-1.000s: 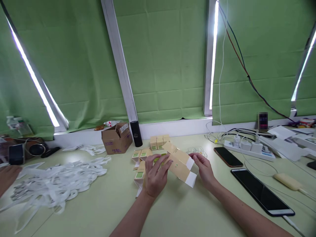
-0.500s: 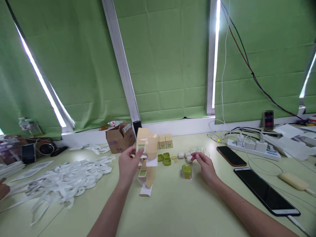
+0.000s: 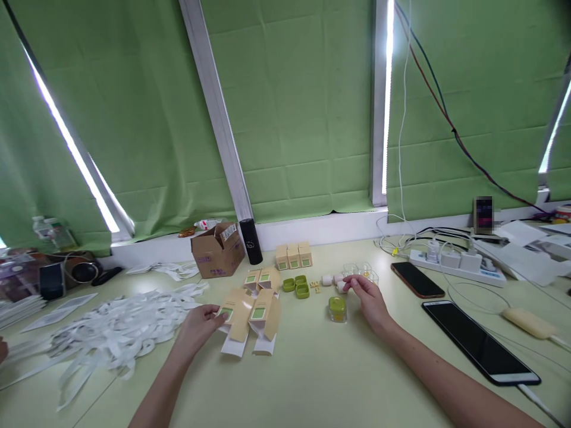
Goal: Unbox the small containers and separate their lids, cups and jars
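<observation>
My left hand (image 3: pixel 203 326) pinches the left edge of a flattened tan carton (image 3: pixel 238 306) low at the table. Beside it on the right lies another tan carton (image 3: pixel 264 315), and behind them are more tan pieces (image 3: pixel 263 278). My right hand (image 3: pixel 366 297) hovers with fingertips together near the white caps (image 3: pixel 340 284); whatever it may hold is too small to make out. A small glass jar with a green lid (image 3: pixel 338 309) stands left of my right hand. Green square lids (image 3: pixel 302 289) and tiny yellow pieces (image 3: pixel 315 286) lie between the cartons and the caps.
Three small boxes (image 3: pixel 293 257) stand at the back, near a black cylinder (image 3: pixel 251 241) and a cardboard box (image 3: pixel 218 252). White strips (image 3: pixel 129 324) are heaped at left. Phones (image 3: pixel 479 342), cables and a power strip (image 3: pixel 459 267) lie at right. A person's hand (image 3: pixel 3 349) shows at far left.
My left hand has moved left and down with a tan carton, bringing it beside the other one and uncovering the pieces behind. My right hand has barely moved. The person's hand has shifted left.
</observation>
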Available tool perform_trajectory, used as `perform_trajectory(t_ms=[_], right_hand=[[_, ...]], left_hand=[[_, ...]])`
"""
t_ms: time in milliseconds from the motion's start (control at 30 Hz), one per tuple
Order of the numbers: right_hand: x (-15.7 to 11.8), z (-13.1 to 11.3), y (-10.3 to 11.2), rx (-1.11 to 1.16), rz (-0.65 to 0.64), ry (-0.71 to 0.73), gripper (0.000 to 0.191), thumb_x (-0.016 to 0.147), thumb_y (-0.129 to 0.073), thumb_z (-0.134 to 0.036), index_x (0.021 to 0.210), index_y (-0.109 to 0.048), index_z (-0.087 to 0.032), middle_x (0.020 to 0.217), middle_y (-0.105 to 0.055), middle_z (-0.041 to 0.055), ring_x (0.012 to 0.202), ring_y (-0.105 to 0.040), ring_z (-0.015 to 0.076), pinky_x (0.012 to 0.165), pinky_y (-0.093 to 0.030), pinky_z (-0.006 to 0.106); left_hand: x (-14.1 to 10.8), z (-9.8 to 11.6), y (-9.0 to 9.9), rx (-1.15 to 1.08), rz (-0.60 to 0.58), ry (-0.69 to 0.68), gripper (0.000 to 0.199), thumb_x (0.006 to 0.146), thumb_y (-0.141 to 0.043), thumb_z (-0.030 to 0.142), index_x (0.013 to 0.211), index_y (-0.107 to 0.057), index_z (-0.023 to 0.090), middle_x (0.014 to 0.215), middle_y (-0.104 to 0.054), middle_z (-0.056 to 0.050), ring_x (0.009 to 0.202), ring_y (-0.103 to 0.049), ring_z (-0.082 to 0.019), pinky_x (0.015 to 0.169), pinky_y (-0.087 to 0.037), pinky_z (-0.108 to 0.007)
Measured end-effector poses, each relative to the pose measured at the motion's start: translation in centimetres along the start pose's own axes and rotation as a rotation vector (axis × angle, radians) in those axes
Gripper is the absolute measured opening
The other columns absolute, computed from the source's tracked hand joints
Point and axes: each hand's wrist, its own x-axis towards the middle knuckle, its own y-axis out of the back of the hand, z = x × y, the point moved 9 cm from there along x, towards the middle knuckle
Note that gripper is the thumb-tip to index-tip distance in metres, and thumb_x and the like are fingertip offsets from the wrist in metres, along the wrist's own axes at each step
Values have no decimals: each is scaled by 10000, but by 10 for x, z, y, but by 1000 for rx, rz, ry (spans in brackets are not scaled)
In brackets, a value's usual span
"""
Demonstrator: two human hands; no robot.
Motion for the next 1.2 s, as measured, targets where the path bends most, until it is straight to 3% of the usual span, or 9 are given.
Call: perform_trajectory(t_ms=[233,467,567,667,733,800,900,1033,1200], right_hand=[[0,2,-3,0,-18,7,503,832,-649,-717,888,-734,-224,793,-714,55,929,-638,282,929,-449,415],[-2,0,-8,-20,-41,-6,516,810,-656,-728,890,-739,-225,783,-715,52,890,-642,276,878,-468,406],[-2,-1,-8,-47,-43,-1,539,797,-650,-749,878,-740,-223,777,-718,57,883,-643,280,880,-468,411],[-1,0,-8,-61,-45,1,551,793,-647,-756,884,-738,-221,779,-720,61,890,-643,286,888,-463,417],[-1,1,-8,-61,-48,3,544,800,-644,-749,891,-737,-220,784,-721,61,894,-644,285,894,-460,418],[-1,1,-7,-67,-49,7,537,809,-641,-742,891,-737,-220,786,-721,59,894,-643,283,898,-458,418],[-1,0,-7,-75,-54,11,535,812,-637,-743,891,-740,-225,781,-721,56,886,-645,279,892,-465,415],[-1,-1,-6,-69,-49,12,538,807,-640,-751,883,-738,-228,778,-726,59,883,-650,281,886,-473,415],[-1,0,-7,-81,-50,15,527,820,-635,-737,908,-741,-228,796,-730,59,891,-652,281,885,-471,411]], left_hand=[[-5,12,-29,-27,-94,-32,485,590,-687,622,719,-705,155,593,-617,-21,645,-592,-234,594,-387,-284],[-1,9,-41,29,-65,-29,462,591,-692,637,573,-610,182,494,-526,0,565,-540,-210,532,-317,-270],[-2,9,-40,69,-76,-27,475,637,-668,653,651,-663,179,537,-588,-23,606,-600,-249,557,-369,-288],[-11,19,-33,177,-46,-50,560,750,-590,656,945,-734,151,736,-721,-95,784,-689,-330,686,-479,-359],[-21,37,-27,314,43,-147,598,829,-556,599,1211,-679,155,961,-764,-142,1026,-683,-382,853,-506,-447],[-38,69,-32,417,103,-409,576,897,-538,493,1405,-579,223,1302,-686,-152,1309,-548,-387,1051,-430,-528],[-62,97,-65,485,-39,-725,552,952,-540,396,1500,-485,357,1640,-386,-65,1521,-317,-349,1173,-343,-545],[-66,96,-96,579,-161,-769,522,939,-591,376,1456,-557,313,1625,-415,-85,1535,-291,-369,1207,-305,-584],[-61,92,-97,553,-94,-781,507,908,-632,400,1396,-616,262,1473,-601,-88,1476,-398,-361,1220,-301,-567]])
